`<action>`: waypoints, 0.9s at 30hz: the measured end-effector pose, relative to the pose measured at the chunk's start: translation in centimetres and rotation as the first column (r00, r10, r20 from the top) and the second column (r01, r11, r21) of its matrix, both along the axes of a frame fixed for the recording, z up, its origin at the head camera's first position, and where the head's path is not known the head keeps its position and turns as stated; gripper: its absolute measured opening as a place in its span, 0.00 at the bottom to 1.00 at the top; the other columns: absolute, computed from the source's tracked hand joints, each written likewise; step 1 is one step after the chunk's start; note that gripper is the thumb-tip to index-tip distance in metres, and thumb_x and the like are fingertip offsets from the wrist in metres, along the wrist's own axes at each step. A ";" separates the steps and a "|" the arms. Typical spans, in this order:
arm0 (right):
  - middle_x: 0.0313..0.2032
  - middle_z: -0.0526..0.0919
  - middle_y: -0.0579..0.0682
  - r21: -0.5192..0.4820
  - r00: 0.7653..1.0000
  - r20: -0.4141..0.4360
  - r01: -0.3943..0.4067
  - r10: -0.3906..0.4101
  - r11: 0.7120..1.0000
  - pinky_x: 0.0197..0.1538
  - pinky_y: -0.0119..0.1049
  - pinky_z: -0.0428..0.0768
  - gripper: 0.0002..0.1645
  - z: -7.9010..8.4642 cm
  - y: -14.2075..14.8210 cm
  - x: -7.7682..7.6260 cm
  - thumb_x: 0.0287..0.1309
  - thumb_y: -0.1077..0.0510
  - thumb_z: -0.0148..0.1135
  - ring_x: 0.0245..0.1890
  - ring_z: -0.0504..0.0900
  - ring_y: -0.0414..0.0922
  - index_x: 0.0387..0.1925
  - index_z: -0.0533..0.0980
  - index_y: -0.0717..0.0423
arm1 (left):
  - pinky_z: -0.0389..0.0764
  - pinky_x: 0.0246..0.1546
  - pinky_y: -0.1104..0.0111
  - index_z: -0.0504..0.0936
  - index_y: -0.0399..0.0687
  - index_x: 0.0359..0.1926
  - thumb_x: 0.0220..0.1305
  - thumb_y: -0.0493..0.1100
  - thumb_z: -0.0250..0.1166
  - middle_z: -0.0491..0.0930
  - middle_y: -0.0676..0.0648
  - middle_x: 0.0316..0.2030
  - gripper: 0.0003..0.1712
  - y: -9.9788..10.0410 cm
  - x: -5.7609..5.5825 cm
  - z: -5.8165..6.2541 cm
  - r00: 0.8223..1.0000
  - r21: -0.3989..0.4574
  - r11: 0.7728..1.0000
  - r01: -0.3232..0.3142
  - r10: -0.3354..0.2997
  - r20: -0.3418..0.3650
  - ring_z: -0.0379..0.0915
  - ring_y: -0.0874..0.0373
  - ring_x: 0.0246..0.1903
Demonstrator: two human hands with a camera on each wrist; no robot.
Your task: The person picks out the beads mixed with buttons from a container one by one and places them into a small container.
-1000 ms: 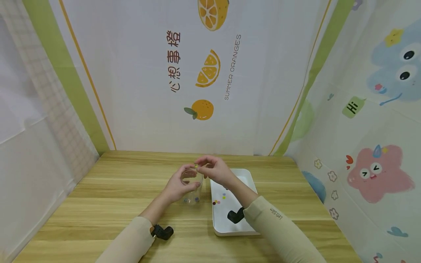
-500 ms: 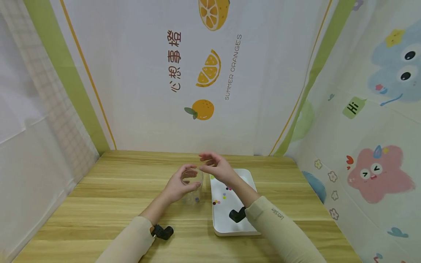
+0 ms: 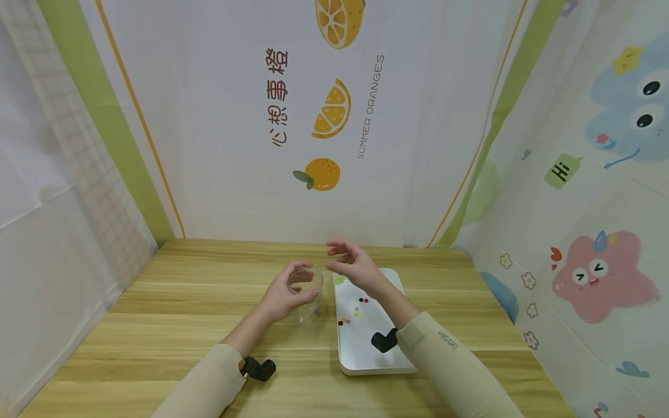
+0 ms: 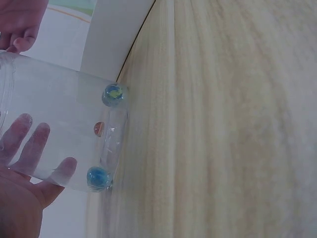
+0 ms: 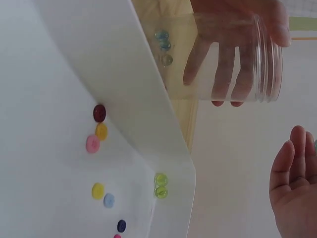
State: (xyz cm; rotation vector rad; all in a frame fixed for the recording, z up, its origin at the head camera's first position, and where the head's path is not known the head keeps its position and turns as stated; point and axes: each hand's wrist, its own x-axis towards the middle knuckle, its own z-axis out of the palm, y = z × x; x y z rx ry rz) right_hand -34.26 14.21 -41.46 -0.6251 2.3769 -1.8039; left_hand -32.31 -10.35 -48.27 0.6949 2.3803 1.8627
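My left hand (image 3: 284,297) grips a clear plastic jar (image 5: 213,59) near its open mouth, fingers wrapped round its side. At the jar's bottom lie several glass marbles, among them a blue one (image 4: 98,178) and a blue-and-yellow one (image 4: 113,94). Up and to the right of the mouth, my right hand (image 3: 358,270) hangs over the far left corner of a white tray (image 3: 373,348). Thumb and fingers stand apart, with nothing seen between them. Two yellow-green marbles (image 5: 161,185) sit in that corner of the tray.
Loose buttons lie in the tray, including a dark red one (image 5: 99,113), a pink one (image 5: 92,144), a yellow one (image 5: 98,191) and a light blue one (image 5: 109,200). The wooden table (image 3: 172,331) ends at a printed curtain (image 3: 235,174).
A yellow-green marble pinched by my right hand at the jar's mouth is no longer seen in the fingers. That hand has opened and moved right. My left hand stays on the jar.
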 end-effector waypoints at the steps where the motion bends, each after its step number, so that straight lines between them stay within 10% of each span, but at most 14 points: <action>1: 0.67 0.79 0.60 -0.002 1.000 0.005 0.001 -0.001 1.000 0.65 0.53 0.85 0.34 -0.1 0.2 -0.1 0.71 0.58 0.72 0.59 0.84 0.51 0.75 0.74 0.51 | 0.82 0.66 0.42 0.68 0.49 0.76 0.71 0.43 0.75 0.75 0.29 0.71 0.38 0.0 0.0 0.0 1.000 0.001 1.000 0.001 -0.001 0.002 0.76 0.33 0.70; 15: 0.67 0.77 0.66 0.018 0.998 0.017 0.057 -0.057 0.998 0.51 0.38 0.81 0.36 -0.8 2.4 -0.7 0.72 0.59 0.71 0.54 0.84 0.47 0.77 0.71 0.49 | 0.83 0.66 0.44 0.70 0.50 0.75 0.69 0.42 0.76 0.78 0.31 0.69 0.38 0.1 0.0 0.1 1.000 0.011 1.000 -0.014 0.014 0.004 0.76 0.35 0.70; 27: 0.66 0.80 0.63 0.046 0.990 0.016 0.141 -0.142 0.989 0.52 0.44 0.83 0.34 -1.6 4.3 -1.5 0.72 0.56 0.71 0.49 0.82 0.47 0.76 0.73 0.48 | 0.84 0.64 0.48 0.69 0.48 0.76 0.69 0.42 0.76 0.78 0.33 0.69 0.39 0.2 0.2 0.3 1.000 -0.002 1.000 -0.025 0.025 0.009 0.77 0.36 0.69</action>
